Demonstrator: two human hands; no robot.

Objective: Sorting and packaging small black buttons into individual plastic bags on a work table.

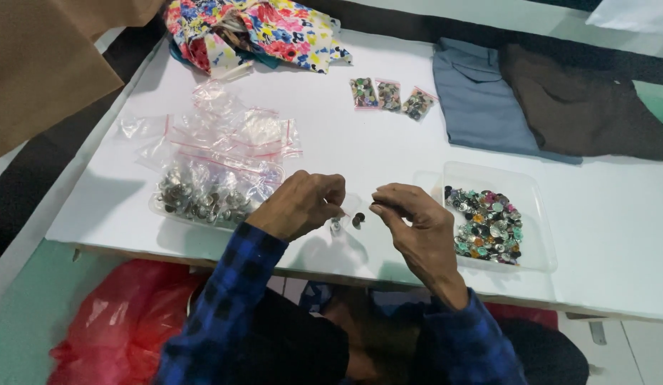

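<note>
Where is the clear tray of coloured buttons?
In the head view, the clear tray sits on the white table, just right of the right hand, below the folded grey cloth.

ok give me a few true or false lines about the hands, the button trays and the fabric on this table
1. A clear tray of coloured buttons lies by the right hand. True.
2. The left hand rests inside that tray. False: it is raised over the white table, pinching a small clear bag.
3. Three small filled bags lie in a row further back. True.
4. The floral fabric covers the grey garment. False: they lie well apart.
</note>
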